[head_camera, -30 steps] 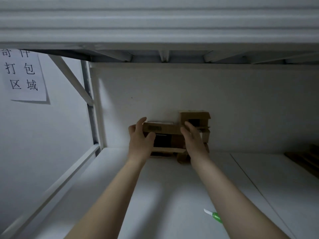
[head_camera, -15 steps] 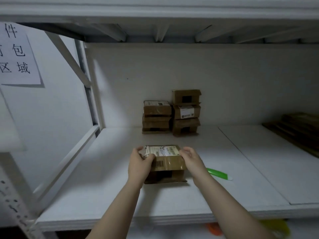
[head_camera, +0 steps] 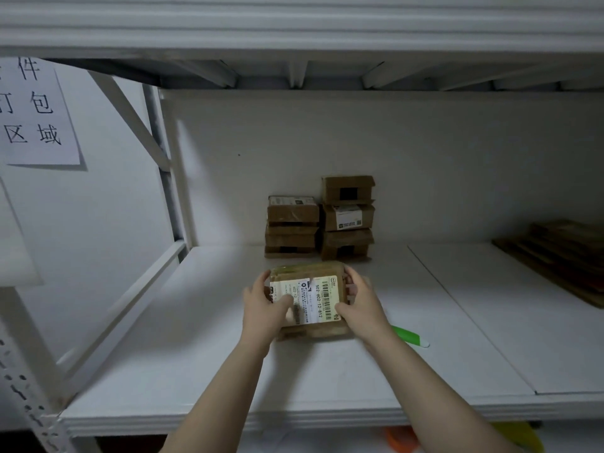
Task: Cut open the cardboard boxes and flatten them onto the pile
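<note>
A small taped cardboard box [head_camera: 310, 297] with a white shipping label and barcode on top sits tilted toward me on the white shelf [head_camera: 202, 364]. My left hand [head_camera: 263, 307] grips its left side, thumb across the label. My right hand [head_camera: 361, 304] grips its right side, fingers curled over the edge. A green-handled cutter [head_camera: 410, 335] lies on the shelf just right of my right wrist, partly hidden by it. Two stacks of small cardboard boxes [head_camera: 322, 220] stand against the back wall behind the held box.
A pile of flattened brown cardboard [head_camera: 555, 253] lies at the shelf's right back. A paper sign [head_camera: 36, 116] hangs on the left wall beside the white rack post [head_camera: 171, 178]. An upper shelf [head_camera: 300, 24] overhangs. Orange and yellow items [head_camera: 400, 439] show below the shelf edge.
Both hands pulled a box from the back stack toward the front of the shelf. Since half a second ago the box has been tipped so its labelled face points up at me.
</note>
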